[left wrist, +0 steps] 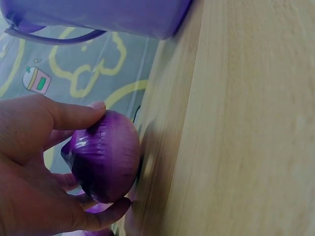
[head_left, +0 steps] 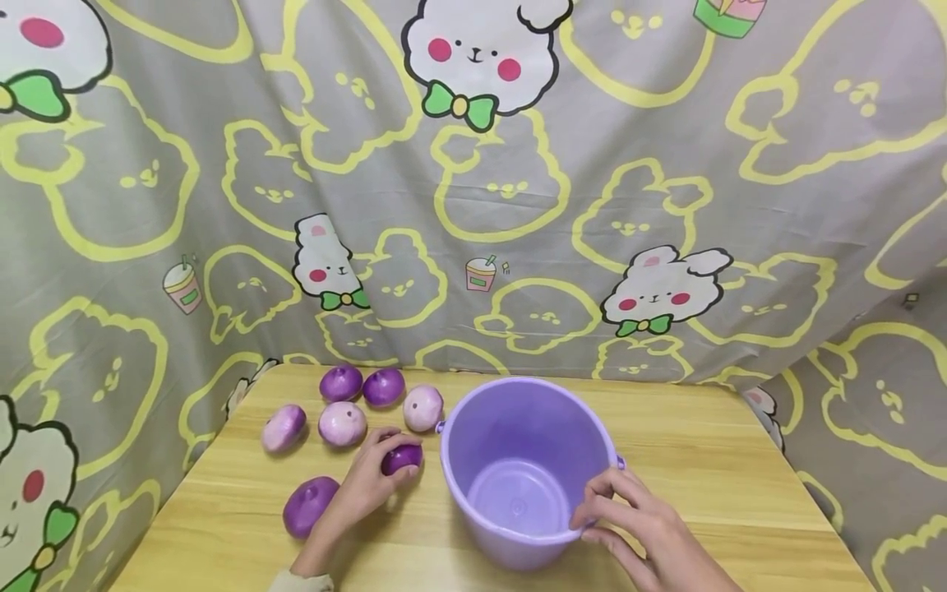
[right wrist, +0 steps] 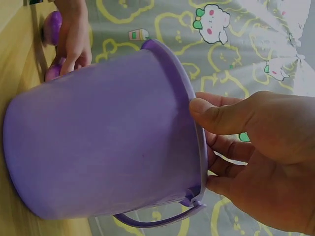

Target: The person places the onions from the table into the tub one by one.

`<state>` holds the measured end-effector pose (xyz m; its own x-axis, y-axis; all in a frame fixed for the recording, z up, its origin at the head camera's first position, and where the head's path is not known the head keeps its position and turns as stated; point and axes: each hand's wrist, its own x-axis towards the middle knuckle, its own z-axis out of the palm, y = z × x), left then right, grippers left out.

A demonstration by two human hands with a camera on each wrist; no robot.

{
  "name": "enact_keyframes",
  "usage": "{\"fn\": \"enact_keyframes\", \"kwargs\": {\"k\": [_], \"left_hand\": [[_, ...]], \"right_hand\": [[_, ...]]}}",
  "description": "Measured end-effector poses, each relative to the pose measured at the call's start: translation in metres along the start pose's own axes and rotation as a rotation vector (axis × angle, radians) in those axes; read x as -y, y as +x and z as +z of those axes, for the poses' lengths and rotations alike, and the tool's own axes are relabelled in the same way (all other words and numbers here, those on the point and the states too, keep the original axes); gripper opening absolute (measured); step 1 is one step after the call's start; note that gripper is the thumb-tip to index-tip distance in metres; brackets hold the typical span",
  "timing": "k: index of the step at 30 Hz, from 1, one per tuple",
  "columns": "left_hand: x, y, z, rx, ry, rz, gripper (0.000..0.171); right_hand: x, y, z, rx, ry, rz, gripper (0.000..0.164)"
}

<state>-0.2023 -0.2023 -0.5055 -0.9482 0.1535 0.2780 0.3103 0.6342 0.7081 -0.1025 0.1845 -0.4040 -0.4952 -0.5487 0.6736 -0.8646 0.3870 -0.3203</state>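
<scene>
From the head, the widest view looks forward and down over the desk to the patterned curtain. The left-wrist camera, turned sideways, looks from close by the left grip along the desk; the right-wrist camera, also sideways, closely faces the purple bucket, and all three views share that grip, bucket, desk and curtain.
</scene>
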Motion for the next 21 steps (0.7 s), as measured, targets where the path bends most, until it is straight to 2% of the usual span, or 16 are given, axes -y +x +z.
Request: {"fn": "enact_keyframes", "kwargs": {"k": [9,16,21], "left_hand": [[-0.002,-0.001,-0.002,-0.007,0.005,0.016,0.037],[-0.002,-0.001,-0.001,0.003,0.004,-0.008,0.038],[-0.002,-0.002,-0.002,0.005,0.005,-0.006,0.037]], "right_hand": [[0.006,0.000,-0.003,0.057,0.033,0.041,0.021],[-0.001,-0.002,-0.007,0.004,0.052,-0.006,0.028],[-0.007,-0.005,-0.012,0.020,0.064,0.012,0.037]]}}
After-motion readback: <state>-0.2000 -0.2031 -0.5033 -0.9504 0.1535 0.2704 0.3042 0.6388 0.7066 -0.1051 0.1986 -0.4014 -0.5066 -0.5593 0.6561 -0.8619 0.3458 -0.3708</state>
